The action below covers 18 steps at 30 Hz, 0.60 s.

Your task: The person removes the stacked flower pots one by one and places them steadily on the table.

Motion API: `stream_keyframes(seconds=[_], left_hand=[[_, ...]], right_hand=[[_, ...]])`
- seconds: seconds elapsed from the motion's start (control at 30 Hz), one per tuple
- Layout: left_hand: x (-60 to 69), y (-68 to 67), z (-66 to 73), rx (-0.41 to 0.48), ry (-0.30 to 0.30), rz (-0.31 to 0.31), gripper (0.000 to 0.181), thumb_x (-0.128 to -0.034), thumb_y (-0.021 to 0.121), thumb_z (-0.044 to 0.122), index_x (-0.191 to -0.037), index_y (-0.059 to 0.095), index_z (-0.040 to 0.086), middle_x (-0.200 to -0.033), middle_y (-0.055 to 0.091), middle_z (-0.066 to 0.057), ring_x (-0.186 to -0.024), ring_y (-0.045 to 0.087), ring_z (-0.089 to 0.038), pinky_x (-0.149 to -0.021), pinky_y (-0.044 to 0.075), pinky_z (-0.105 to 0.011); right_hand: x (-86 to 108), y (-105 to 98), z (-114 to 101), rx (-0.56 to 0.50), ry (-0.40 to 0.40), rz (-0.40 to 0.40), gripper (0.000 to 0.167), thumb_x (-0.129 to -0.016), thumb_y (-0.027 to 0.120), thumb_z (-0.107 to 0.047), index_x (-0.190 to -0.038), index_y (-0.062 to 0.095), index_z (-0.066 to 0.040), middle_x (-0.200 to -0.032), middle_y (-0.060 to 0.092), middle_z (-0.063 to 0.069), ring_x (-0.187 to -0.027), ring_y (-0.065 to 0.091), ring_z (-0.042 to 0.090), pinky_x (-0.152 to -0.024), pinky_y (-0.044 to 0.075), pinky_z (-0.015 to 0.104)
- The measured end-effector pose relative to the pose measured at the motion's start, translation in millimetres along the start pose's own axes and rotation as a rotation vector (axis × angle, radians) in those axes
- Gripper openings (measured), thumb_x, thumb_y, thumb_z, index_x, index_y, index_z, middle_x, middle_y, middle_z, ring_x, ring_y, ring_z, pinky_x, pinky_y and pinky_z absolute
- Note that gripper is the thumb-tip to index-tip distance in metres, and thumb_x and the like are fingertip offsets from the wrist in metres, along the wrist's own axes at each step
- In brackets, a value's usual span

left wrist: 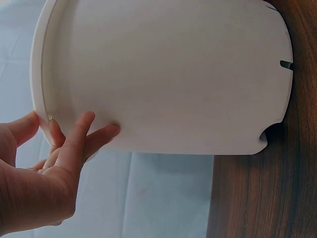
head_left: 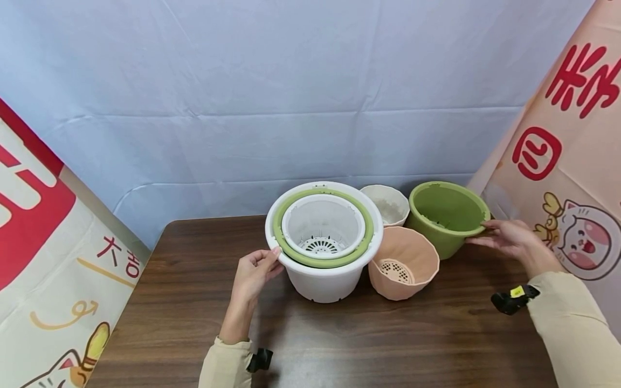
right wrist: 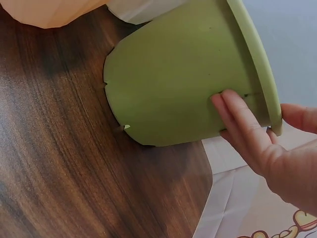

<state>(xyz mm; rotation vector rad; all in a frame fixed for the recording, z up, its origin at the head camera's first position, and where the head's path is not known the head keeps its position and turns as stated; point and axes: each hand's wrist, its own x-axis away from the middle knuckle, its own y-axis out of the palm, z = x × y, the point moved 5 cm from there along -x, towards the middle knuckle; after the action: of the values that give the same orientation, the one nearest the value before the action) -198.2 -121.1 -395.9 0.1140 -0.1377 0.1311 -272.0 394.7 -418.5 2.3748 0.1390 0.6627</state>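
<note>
A large white flowerpot (head_left: pixel 322 283) stands on the table with a green pot (head_left: pixel 280 237) and a smaller white pot (head_left: pixel 320 218) nested inside it. My left hand (head_left: pixel 254 272) pinches the large white pot's rim at its left, thumb on the outer edge and fingers under it; the left wrist view shows fingertips against the wall. At the right, my right hand (head_left: pixel 511 240) pinches the rim of another green flowerpot (right wrist: pixel 173 74), with fingers (right wrist: pixel 242 119) along its side. Between these stand a peach faceted pot (head_left: pixel 402 264) and a small cream pot (head_left: pixel 388 203) behind it.
The pots stand on a dark wood-grain table (head_left: pixel 194 302). A pale blue cloth (head_left: pixel 218 108) hangs behind it. Printed sheets with red characters and cartoon cats hang at the left (head_left: pixel 53 242) and right (head_left: pixel 577 161).
</note>
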Motion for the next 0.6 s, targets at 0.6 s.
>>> stream_keyframes(seconds=[0.6], left_hand=[[0.5, 0.3, 1.4, -0.004, 0.001, -0.005, 0.022, -0.0890, 0.060, 0.009, -0.092, 0.057, -0.013, -0.075, 0.064, -0.008, -0.076, 0.064, -0.015, -0.073, 0.056, -0.031]], right_hand=[[-7.2, 10.7, 1.4, -0.018, -0.027, 0.019, 0.078, -0.093, 0.033, 0.009, -0.138, -0.025, -0.018, -0.085, 0.059, 0.017, -0.080, 0.062, 0.031, -0.102, 0.031, 0.045]])
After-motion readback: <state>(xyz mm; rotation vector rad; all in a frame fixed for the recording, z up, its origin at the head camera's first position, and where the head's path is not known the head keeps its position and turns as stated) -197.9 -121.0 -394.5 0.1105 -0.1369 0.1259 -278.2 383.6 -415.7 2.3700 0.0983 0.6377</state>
